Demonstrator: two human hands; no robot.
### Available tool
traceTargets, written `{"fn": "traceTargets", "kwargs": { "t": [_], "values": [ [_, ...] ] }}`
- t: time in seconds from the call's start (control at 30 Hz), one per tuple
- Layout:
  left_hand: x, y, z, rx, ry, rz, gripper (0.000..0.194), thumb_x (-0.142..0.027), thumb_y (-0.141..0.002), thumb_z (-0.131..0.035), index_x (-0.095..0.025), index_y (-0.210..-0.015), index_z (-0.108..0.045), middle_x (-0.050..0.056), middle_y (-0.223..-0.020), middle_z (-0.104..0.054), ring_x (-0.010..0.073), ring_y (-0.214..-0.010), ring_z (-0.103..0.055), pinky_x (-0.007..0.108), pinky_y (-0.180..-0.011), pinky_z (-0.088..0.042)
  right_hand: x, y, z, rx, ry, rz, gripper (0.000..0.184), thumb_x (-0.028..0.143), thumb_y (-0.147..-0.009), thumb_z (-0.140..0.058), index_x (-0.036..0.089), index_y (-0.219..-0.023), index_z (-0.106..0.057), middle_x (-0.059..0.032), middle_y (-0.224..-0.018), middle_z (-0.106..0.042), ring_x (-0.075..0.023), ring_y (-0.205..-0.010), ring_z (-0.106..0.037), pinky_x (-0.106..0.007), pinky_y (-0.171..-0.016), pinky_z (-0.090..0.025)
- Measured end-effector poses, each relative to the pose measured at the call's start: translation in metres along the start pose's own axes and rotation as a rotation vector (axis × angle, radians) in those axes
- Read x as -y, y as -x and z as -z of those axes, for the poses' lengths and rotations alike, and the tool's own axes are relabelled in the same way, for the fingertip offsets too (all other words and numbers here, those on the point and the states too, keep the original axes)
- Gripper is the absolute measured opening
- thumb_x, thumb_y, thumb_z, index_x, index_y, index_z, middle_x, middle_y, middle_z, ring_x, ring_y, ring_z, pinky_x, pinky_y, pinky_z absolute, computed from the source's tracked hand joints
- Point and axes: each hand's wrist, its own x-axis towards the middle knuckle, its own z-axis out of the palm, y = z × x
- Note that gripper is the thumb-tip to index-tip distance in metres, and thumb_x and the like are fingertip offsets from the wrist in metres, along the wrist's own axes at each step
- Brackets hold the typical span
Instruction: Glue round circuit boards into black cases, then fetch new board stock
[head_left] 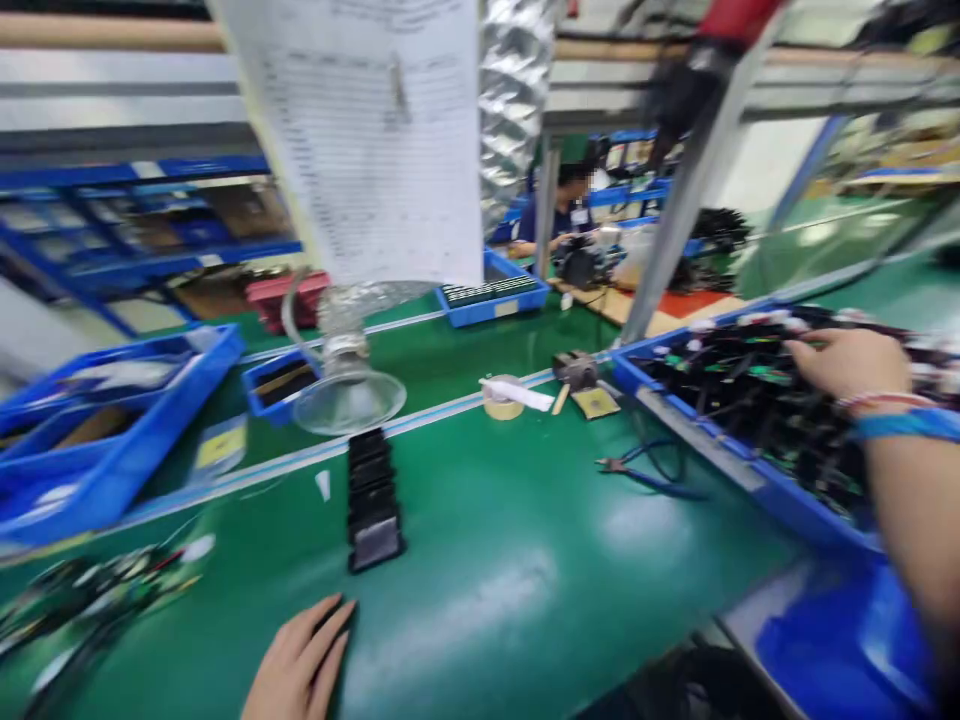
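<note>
- Blue plastic forms the bin [757, 480] at the right, and the right hand [851, 362] reaches into it from the near side, fingers spread loosely over a tangle of black wires and green boards [739, 385]; whether the fingertips have closed on anything cannot be told, since the frame is blurred there.
- The bin's long axis runs from the far centre toward the near right, so the right forearm crosses its near rim to get at the contents, which lie to the left of the hand and beyond it.
- The left hand [300, 665] lies low at the near edge of the green mat [510, 560], palm down, fingers nearly flat, covering a small dark thing that is mostly hidden; the grip cannot be told.
- The left hand is well apart from the bin; the right is plainly the nearer one.
- Just beyond the left hand a row of black parts [373, 495] runs away from the person, ending under a clear funnel-shaped hood [346, 395].
- Between the two hands lie blue-handled cutters [641, 470], a roll of tape [504, 397] and bare mat; nothing blocks the way.
- A co-worker [559, 215] sits at a far bench.
</note>
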Motion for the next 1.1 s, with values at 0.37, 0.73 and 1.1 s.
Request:
{"fn": "traceTargets", "kwargs": {
  "t": [0.37,0.73,1.1],
  "values": [
    [-0.024,0.014,0.032,0.093,0.078,0.051,0.03,-0.024,-0.086,-0.044,-0.022,-0.114,-0.055,0.009,-0.119,-0.055,0.0208,-0.108,-0.052,0.038,-0.092,-0.045,0.221,0.285,-0.058,0.26,-0.395,1.605,0.027,0.028,-0.086,-0.047,0.023,-0.11,-0.059,-0.0074,-0.117,-0.058,-0.0191,-0.1,-0.056,-0.035,-0.085,-0.049],
    [0.1,0.031,0.089,-0.014,-0.099,0.517,0.027,-0.024,-0.082,-0.046,-0.018,-0.104,-0.061,0.011,-0.115,-0.057,0.0255,-0.109,-0.049,0.043,-0.097,-0.036,0.302,0.41,-0.09,0.402,-0.648,1.664,0.025,0.012,-0.087,-0.04,0.018,-0.1,-0.061,-0.0087,-0.095,-0.063,-0.0197,-0.09,-0.054,-0.039,-0.08,-0.049],
    [0.214,0.015,0.095,-0.159,0.158,1.244,0.037,-0.046,-0.081,-0.049,-0.012,-0.081,-0.063,0.01,-0.086,-0.066,0.0225,-0.089,-0.06,0.04,-0.084,-0.043,0.226,0.45,-0.063,0.5,-0.781,1.605,0.029,0.008,-0.085,-0.04,0.019,-0.106,-0.055,-0.0077,-0.088,-0.061,-0.017,-0.08,-0.055,-0.03,-0.07,-0.05]
  ]
}}
